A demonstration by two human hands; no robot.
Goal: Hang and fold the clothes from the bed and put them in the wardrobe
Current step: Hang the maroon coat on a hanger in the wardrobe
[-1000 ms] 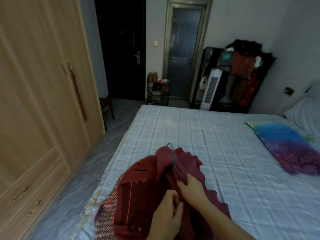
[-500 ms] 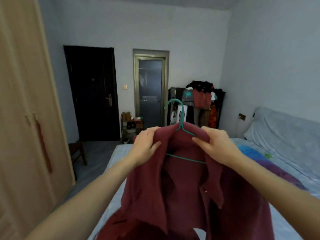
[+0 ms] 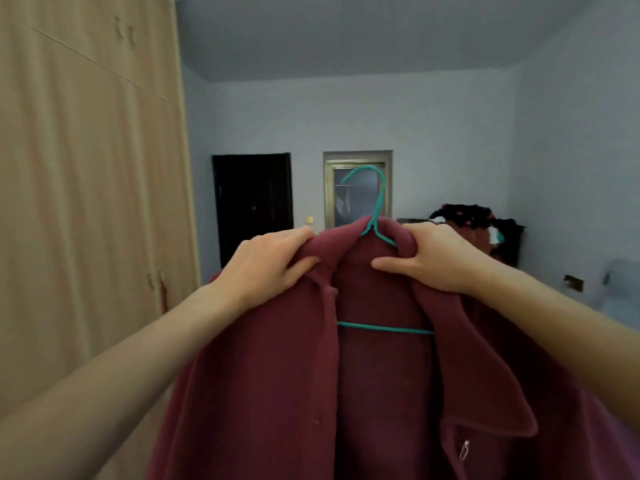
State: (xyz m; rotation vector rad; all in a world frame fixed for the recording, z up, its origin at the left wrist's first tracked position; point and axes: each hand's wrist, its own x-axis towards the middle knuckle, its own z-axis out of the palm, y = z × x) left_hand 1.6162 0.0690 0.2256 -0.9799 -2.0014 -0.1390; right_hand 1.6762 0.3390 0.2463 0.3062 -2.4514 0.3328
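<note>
A dark red coat (image 3: 277, 393) hangs open on a teal wire hanger (image 3: 375, 206), held up in front of me. My left hand (image 3: 266, 265) grips the coat's left shoulder beside the collar. My right hand (image 3: 426, 258) grips the right shoulder, fingers curled over the fabric and the hanger's arm. The hook sticks up between my hands; the hanger's lower bar shows inside the coat. The light wooden wardrobe (image 3: 86, 202) fills the left side, its doors closed. The coat hides the bed.
A dark door (image 3: 252, 206) and a glass door (image 3: 356, 192) stand in the far wall. A rack piled with clothes (image 3: 481, 223) sits at the back right. A pillow edge (image 3: 620, 292) shows at the right.
I have lifted the coat on its hanger off the bed and raised it higher. My view has tilted up from the bed to the far wall and ceiling.
</note>
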